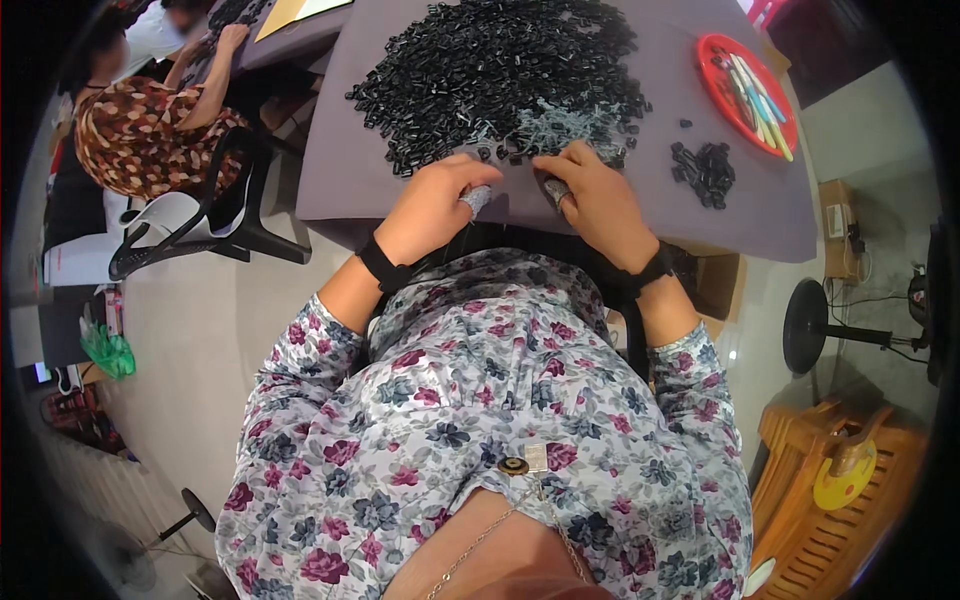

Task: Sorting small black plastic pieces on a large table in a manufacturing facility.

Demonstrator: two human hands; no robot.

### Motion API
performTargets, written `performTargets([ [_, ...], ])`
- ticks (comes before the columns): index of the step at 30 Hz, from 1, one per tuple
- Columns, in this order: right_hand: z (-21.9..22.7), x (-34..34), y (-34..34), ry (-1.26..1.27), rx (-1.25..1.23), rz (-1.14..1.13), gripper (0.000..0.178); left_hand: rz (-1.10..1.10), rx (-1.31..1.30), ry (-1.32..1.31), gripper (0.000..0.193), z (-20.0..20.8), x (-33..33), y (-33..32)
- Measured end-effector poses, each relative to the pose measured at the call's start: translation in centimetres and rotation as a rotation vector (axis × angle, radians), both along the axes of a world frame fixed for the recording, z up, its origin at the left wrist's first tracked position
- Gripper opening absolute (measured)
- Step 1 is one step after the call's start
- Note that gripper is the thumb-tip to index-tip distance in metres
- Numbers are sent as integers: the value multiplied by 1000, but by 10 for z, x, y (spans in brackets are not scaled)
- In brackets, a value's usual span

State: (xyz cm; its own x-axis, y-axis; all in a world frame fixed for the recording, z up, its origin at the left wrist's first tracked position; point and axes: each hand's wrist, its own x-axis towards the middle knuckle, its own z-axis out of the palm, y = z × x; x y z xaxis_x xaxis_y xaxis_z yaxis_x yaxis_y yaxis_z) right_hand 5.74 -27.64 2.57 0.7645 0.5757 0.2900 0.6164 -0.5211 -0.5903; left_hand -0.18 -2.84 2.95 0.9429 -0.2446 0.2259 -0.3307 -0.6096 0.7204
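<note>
A large pile of small black plastic pieces (500,70) covers the far middle of the table. Thin grey-blue slivers (565,125) lie on its near right part. My left hand (440,200) is at the pile's near edge, fingers curled, with a grey wrap on one digit. Opposite it, my right hand (597,195) is curled too, its fingertips beside the slivers and a grey wrap on its thumb. A few loose black pieces lie between the two hands. Whatever is pinched in either hand is too small or hidden to make out. Both wrists wear black bands.
A red oval tray (706,75) with pens or slim tools stands at the right of the purple-grey table (345,170). A smaller heap of black pieces (705,172) lies nearer. Left are a black chair (255,215) and two other people. A wooden chair (820,500) stands right.
</note>
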Motion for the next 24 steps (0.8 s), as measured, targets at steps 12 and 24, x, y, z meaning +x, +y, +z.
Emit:
performTargets([
  [12, 8, 3, -13, 44, 14, -15, 34, 112, -430, 385, 14, -12, -3, 10],
  [24, -3, 8, -13, -7, -35, 55, 36, 158, -638, 418, 22, -22, -4, 14],
])
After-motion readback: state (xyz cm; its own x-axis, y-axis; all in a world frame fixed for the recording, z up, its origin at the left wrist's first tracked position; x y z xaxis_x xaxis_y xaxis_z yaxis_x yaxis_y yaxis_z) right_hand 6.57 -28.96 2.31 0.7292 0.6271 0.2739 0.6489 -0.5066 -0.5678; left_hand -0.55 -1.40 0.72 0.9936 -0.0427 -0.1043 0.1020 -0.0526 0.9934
